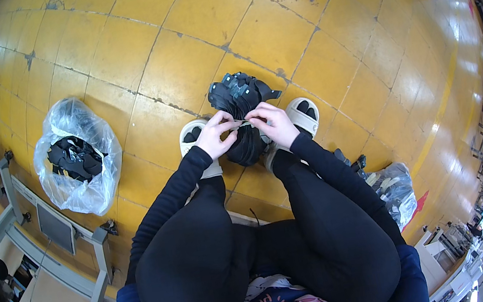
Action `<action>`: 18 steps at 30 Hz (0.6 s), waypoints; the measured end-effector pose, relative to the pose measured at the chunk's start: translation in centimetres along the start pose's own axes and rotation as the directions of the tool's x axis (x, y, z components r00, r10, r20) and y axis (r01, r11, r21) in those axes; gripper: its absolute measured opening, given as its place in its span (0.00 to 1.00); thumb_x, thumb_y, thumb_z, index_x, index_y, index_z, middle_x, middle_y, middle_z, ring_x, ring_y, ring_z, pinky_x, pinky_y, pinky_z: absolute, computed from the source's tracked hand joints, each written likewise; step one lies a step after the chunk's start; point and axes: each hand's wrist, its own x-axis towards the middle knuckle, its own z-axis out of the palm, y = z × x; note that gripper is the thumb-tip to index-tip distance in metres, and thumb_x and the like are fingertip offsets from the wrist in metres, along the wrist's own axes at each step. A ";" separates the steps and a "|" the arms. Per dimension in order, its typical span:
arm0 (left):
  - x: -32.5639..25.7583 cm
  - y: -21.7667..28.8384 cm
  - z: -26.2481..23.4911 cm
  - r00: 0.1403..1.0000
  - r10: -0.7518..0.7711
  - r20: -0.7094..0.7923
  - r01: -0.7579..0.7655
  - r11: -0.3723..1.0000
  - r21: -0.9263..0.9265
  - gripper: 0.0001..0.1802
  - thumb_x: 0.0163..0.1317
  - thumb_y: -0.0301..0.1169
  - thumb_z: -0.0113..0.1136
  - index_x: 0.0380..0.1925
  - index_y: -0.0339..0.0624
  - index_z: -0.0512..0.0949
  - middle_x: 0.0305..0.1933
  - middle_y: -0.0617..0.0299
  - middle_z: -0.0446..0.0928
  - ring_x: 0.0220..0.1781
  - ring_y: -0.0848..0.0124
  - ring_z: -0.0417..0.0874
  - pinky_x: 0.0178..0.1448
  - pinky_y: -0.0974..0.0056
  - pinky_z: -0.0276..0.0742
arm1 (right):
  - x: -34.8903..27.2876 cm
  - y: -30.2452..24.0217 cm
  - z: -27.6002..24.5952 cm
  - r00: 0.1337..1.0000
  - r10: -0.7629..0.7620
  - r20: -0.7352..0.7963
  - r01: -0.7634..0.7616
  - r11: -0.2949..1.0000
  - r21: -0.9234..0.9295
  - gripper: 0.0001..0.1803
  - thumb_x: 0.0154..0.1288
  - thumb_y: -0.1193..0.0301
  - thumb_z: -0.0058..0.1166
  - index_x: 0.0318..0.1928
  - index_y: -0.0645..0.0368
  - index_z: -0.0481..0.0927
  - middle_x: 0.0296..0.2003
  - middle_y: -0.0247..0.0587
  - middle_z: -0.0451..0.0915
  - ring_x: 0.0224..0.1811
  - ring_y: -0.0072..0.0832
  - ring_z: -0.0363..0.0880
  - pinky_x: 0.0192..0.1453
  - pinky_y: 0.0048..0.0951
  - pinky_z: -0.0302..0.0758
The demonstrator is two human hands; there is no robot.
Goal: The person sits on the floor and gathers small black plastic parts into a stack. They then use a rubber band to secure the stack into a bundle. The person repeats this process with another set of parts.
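A bundle of dark, layered, flat pieces (pixel 243 149) lies on the floor between my feet, its upper end fanned out with pale bluish-green marks. Across its middle runs a thin, light tie (pixel 243 123). My left hand (pixel 217 135) pinches one side of that tie between thumb and fingers. From the other side my right hand (pixel 273 124) pinches it too, so the fingertips of both hands nearly meet over the bundle. Whether the tie is string or a strip of cloth is too small to tell.
To the left stands an open clear plastic bag (pixel 84 195) with black pieces in it. Another plastic bag (pixel 394 190) lies by my right leg. My feet wear light slides (pixel 304 117) on either side of the bundle. Grey metal frames (pixel 98 262) stand at the left.
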 end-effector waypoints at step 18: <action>-0.8 -2.3 0.4 0.994 -0.096 0.048 0.096 0.995 -0.010 0.06 0.56 0.25 0.63 0.32 0.38 0.77 0.34 0.56 0.72 0.37 0.62 0.78 0.41 0.64 0.75 | 2.2 -0.6 2.4 0.976 0.014 0.216 0.074 0.915 -0.397 0.07 0.59 0.69 0.53 0.34 0.58 0.80 0.33 0.41 0.75 0.37 0.41 0.79 0.40 0.39 0.76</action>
